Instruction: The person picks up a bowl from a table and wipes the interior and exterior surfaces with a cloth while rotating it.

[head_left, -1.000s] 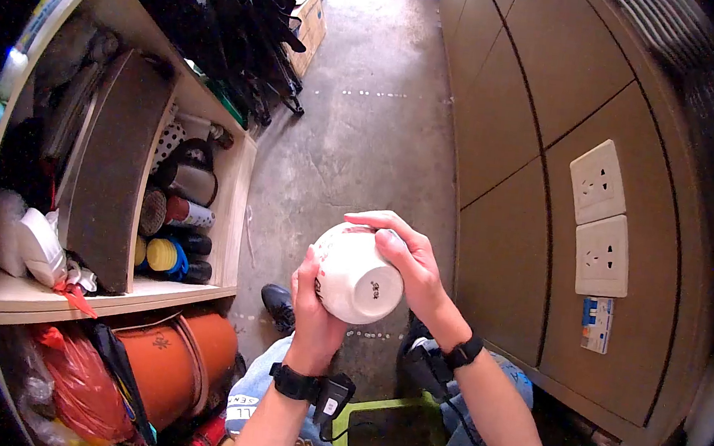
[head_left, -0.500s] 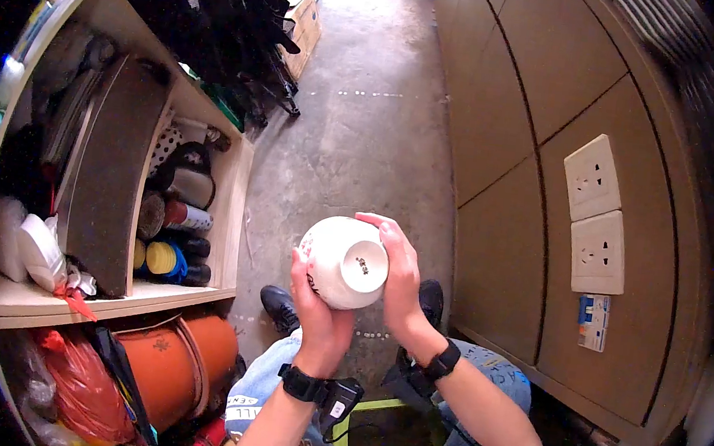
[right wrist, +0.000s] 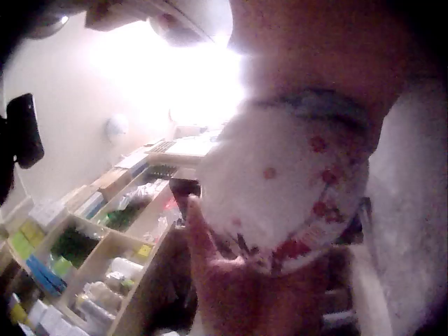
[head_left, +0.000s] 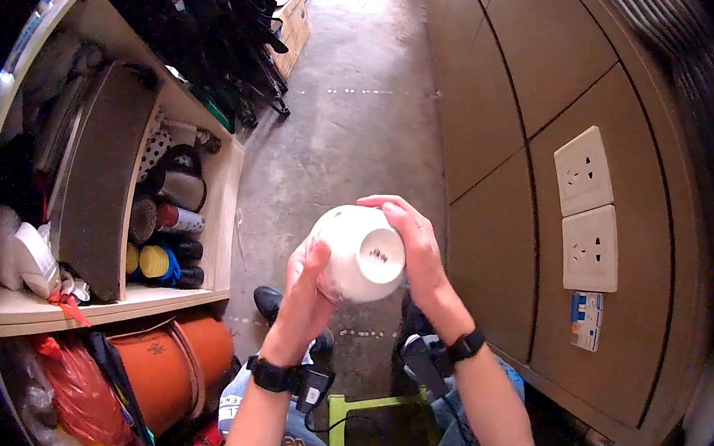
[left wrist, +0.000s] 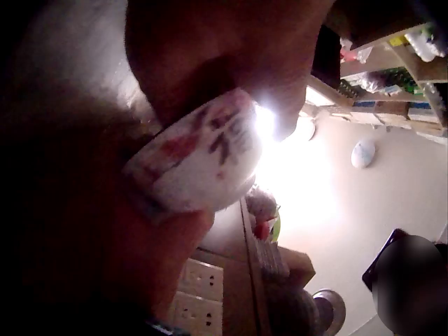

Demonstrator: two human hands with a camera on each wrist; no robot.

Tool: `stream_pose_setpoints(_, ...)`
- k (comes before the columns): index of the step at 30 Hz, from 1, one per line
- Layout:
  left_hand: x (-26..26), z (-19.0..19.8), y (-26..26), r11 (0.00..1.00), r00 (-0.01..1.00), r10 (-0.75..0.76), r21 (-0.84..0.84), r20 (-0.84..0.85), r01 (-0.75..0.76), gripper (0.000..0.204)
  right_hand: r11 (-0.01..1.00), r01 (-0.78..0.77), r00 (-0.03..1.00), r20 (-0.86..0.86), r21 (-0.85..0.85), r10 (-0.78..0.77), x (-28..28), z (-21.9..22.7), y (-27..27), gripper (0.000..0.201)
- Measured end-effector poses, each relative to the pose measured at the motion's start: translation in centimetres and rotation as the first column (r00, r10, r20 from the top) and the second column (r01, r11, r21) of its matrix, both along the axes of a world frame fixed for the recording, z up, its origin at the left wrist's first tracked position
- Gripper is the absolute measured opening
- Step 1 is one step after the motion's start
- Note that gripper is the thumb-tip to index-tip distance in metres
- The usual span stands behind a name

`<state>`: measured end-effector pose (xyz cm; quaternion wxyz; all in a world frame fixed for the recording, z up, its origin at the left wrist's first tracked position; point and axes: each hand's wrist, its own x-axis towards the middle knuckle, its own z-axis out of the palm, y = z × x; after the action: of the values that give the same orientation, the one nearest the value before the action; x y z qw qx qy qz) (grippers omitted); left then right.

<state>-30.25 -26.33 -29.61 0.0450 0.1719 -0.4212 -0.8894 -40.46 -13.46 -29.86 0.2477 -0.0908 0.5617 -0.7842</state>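
A white bowl (head_left: pixel 346 243) is held upside down above the floor, its foot ring with a small dark mark turned up toward the head camera. My left hand (head_left: pixel 307 291) grips its left side, the thumb along the outer wall. Around the right side curls my right hand (head_left: pixel 423 255), fingers reaching over the far edge. In the left wrist view the bowl (left wrist: pixel 210 161) shows a dark character and red print. Small red flowers dot the bowl (right wrist: pixel 280 182) in the right wrist view. The bowl's inside is hidden.
To the left stands an open wooden shelf (head_left: pixel 169 301) with bottles and bags, an orange drum (head_left: pixel 158 371) below it. A brown cabinet wall with sockets (head_left: pixel 585 172) runs along the right. A green stool (head_left: pixel 338 419) is low between the legs. Folded black gear (head_left: pixel 211 37) leans further off.
Both hands have turned and tilted the bowl between them; its dark side lettering has gone from the head view. The right hand shifted its hold, fingers reaching further over the far edge.
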Motion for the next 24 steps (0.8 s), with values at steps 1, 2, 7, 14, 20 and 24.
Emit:
stream_pose_setpoints(1,0.0,0.1,-0.5,0.996,0.996,-0.094,0.007,-0.010,0.094,0.062,1.000,0.001,1.000,0.000,0.000,-0.001,-0.2,0.0,0.3,0.034)
stream_pose_setpoints(2,0.3,-0.3,-0.9,0.990,0.990,-0.139,0.033,0.027,0.139,0.069,0.996,-0.081,0.995,-0.055,0.038,0.083,-0.2,0.0,0.5,0.032)
stream_pose_setpoints(7,0.7,0.5,-1.0,0.972,0.973,-0.226,0.079,0.054,0.221,0.067,0.976,-0.204,0.966,-0.149,0.074,0.213,-0.3,-0.5,0.9,0.031)
stream_pose_setpoints(14,0.9,-0.5,0.2,0.985,0.996,-0.088,0.149,-0.002,0.087,0.063,0.993,-0.112,0.994,-0.012,-0.046,0.112,0.3,0.2,-0.1,0.033)
stream_pose_setpoints(20,0.8,-0.5,1.4,0.986,0.995,0.094,0.139,0.018,-0.096,0.059,0.999,0.049,0.993,0.108,-0.024,-0.046,1.8,-1.2,-1.4,0.041)
stream_pose_setpoints(24,1.2,-1.0,2.3,0.978,0.980,0.193,0.069,0.041,-0.195,0.059,0.982,0.176,0.957,0.244,-0.072,-0.153,3.3,-2.0,-2.4,0.044)
